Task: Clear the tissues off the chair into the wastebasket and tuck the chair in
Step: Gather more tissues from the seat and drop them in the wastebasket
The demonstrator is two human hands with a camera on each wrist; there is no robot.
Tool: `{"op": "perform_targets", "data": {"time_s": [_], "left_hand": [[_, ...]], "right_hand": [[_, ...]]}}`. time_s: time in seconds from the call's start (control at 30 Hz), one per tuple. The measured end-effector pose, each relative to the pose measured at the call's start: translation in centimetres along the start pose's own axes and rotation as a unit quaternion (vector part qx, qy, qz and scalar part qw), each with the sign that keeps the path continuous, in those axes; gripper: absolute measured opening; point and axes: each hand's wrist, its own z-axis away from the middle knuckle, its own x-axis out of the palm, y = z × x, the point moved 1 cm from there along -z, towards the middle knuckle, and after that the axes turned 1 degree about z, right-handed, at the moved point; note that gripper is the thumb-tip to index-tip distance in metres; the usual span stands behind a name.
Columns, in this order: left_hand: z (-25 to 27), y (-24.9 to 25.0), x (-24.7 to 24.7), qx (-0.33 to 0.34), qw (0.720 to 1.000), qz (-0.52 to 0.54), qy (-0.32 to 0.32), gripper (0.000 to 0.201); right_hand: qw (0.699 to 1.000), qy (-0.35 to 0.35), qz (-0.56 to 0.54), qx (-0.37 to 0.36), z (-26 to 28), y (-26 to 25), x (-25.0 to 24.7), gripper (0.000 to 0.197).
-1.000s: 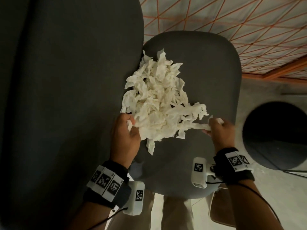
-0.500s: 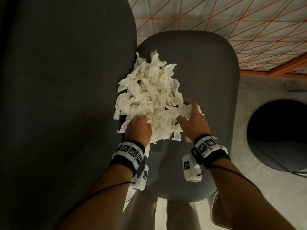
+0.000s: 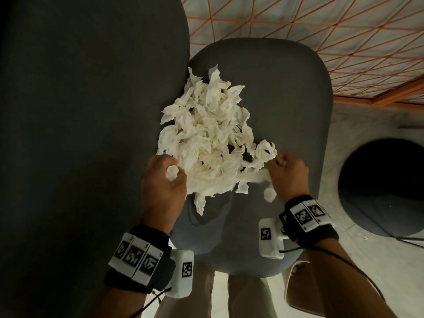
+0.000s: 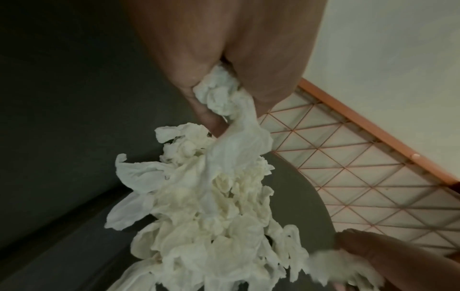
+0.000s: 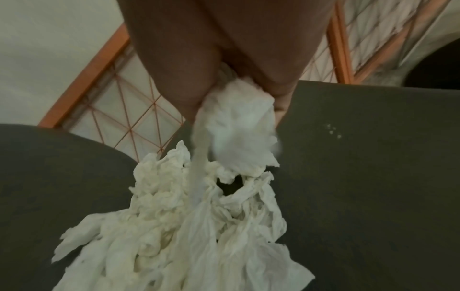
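Note:
A heap of crumpled white tissues [image 3: 206, 143] lies on the grey seat of the chair [image 3: 286, 99], against its dark backrest [image 3: 80, 134] on the left. My left hand [image 3: 164, 180] grips the near left edge of the heap; its fingers pinch a wad of tissues [image 4: 219, 92] in the left wrist view. My right hand [image 3: 288, 173] grips the near right edge, with a bunch of tissues [image 5: 239, 126] between thumb and fingers in the right wrist view. The dark round wastebasket [image 3: 385, 189] stands on the floor to the right of the chair.
An orange wire grid [image 3: 321, 31] with an orange frame stands behind the chair. Pale floor [image 3: 367, 271] lies around the wastebasket. My legs in light trousers [image 3: 247, 294] stand at the seat's near edge.
Half a second ago my hands were close together at the heap's near edge; now they are apart, each at one side with tissue in its fingers. The heap is more bunched.

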Motion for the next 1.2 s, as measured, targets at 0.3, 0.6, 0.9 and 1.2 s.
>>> {"op": "perform_targets", "data": {"time_s": [0.3, 0.6, 0.9, 1.2], "left_hand": [[0.3, 3.5, 6.7, 0.056, 0.964, -0.15, -0.212, 0.037], [-1.1, 3.0, 9.2, -0.002, 0.948, -0.192, -0.255, 0.036], [1.0, 1.1, 1.4, -0.146, 0.972, 0.079, -0.166, 0.01], [-0.6, -1.7, -0.4, -0.192, 0.974, -0.002, -0.122, 0.018]], "right_hand": [[0.999, -0.006, 0.028, -0.016, -2.0, 0.5, 1.0, 0.025], [0.989, -0.055, 0.133, 0.031, -3.5, 0.2, 1.3, 0.03], [0.997, -0.002, -0.035, 0.068, 0.9, 2.0, -1.0, 0.027], [0.991, -0.064, -0.088, 0.077, 3.2, 1.9, 2.0, 0.021]]}}
